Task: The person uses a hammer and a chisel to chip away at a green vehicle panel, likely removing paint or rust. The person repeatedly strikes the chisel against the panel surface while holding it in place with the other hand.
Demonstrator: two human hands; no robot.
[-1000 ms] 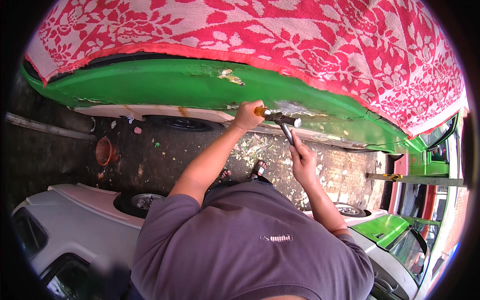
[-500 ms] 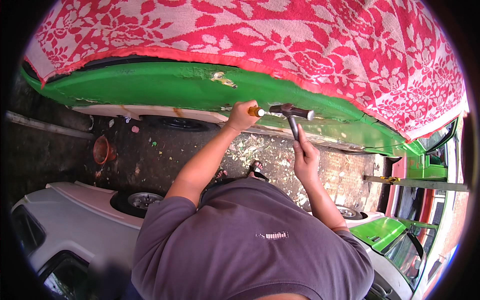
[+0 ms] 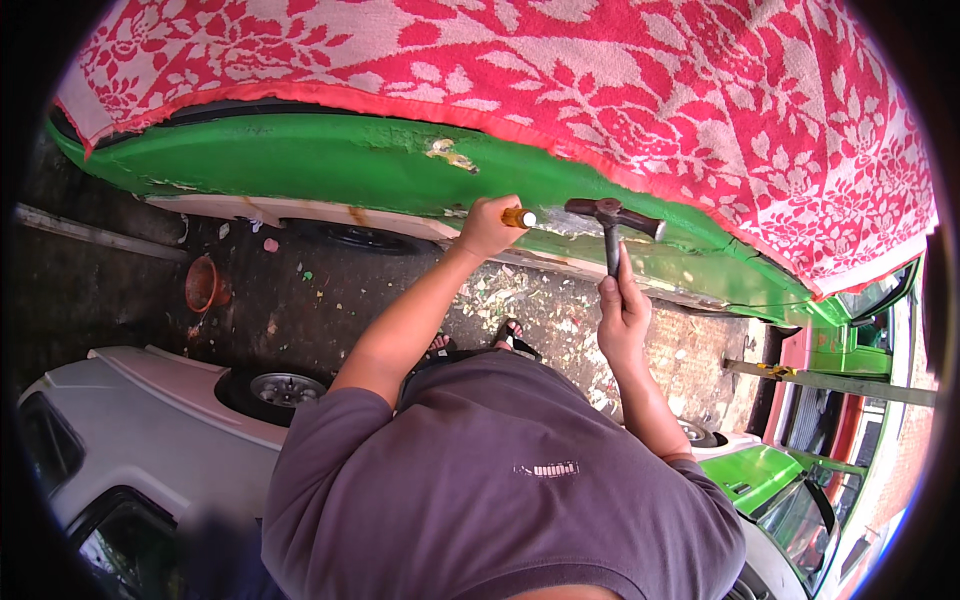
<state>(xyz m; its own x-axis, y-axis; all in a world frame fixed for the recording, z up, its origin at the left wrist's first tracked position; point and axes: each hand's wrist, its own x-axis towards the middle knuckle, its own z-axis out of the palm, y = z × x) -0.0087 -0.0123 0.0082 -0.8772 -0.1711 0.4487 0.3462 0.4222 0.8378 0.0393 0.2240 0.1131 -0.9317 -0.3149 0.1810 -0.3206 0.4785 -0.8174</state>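
Note:
My left hand [image 3: 486,230] is closed around a hand tool with an amber handle [image 3: 515,217], held against the green car body panel [image 3: 330,165]. The handle's pale butt end points right; the tool's working end is hidden by my hand. In my right hand [image 3: 624,318] is a hammer [image 3: 611,232], gripped by its shaft with its dark metal head up. The head is to the right of the amber handle, with a gap between them. Chipped, scraped paint [image 3: 453,155] shows on the panel above my left hand.
A red and white floral towel [image 3: 600,80] covers the upper part of the green car. Behind me stands a white car [image 3: 190,410]. An orange bucket [image 3: 202,284] and scattered paint flakes [image 3: 490,300] are on the dark floor. A metal bar [image 3: 830,382] lies at right.
The hammer and my right hand have moved right, away from the amber handle, and the hammer shaft stands more upright. My left hand stays nearly in place.

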